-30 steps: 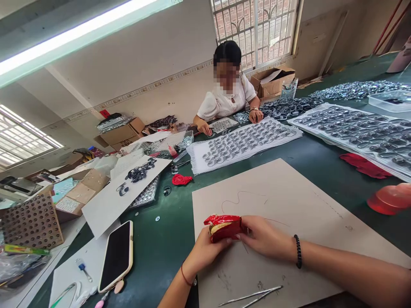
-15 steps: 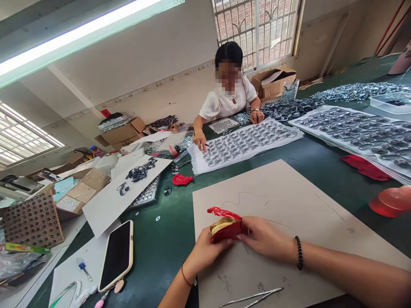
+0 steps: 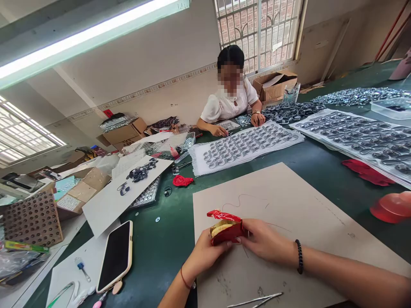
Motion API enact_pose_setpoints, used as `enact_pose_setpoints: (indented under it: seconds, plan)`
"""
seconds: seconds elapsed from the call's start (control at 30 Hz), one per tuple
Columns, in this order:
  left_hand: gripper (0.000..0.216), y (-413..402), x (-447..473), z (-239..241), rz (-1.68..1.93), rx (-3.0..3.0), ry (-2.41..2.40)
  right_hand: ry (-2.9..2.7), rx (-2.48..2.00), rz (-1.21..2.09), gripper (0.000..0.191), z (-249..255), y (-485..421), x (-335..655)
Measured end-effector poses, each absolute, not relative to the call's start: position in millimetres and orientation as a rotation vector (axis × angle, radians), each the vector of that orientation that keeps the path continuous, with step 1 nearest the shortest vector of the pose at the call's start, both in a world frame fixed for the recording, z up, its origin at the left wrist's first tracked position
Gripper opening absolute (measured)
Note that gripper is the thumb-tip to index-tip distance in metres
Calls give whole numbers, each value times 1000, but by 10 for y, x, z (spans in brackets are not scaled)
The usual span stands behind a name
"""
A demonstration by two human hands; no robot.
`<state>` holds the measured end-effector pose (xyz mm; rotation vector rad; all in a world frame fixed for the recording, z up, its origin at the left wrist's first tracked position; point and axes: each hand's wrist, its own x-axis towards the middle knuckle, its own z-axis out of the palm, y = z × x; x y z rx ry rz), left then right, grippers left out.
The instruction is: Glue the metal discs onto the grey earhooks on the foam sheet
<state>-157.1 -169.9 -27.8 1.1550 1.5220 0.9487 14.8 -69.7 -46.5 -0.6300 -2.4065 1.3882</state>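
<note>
Between my two hands is a red snack packet (image 3: pixel 228 234), torn open along its top. A pale yellow biscuit-like snack (image 3: pixel 222 229) shows in the opening. My left hand (image 3: pixel 207 249) is closed around the packet's left side, thumb along the front. From the right, my right hand (image 3: pixel 262 238) pinches the other end. Both hands are over a large grey-beige board (image 3: pixel 305 226). Metal tweezers (image 3: pixel 257 300) lie on the board near its front edge.
A phone (image 3: pixel 115 256) lies at the left. Across the green table (image 3: pixel 167 244), a co-worker (image 3: pixel 231 100) sits behind a white sheet stack (image 3: pixel 201 164) bearing rows of dark parts. A red translucent container (image 3: pixel 390 207) stands right, beside a red cloth (image 3: pixel 366 171).
The co-worker's hand has moved from the near left corner of the sheet stack back toward its far edge. My hands and the packet stay nearly still; the view has shifted slightly.
</note>
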Motion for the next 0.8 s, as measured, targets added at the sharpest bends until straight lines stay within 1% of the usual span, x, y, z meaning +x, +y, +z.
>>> enact_pose_setpoints:
  seconds: [0.17,0.57,0.8]
  plan:
    - [29,-1700,-1565,-275,945,1130,1534,-2373,-599,1407,21,-471,-701,154]
    - [27,-1691,-1598,-303,950,1116,1545,-2424,-680,1260,11,-477,-713,128]
    - [31,-1685,-1562,-253,1026,1199,1511,-2398,-637,1234,10,-489,-705,150]
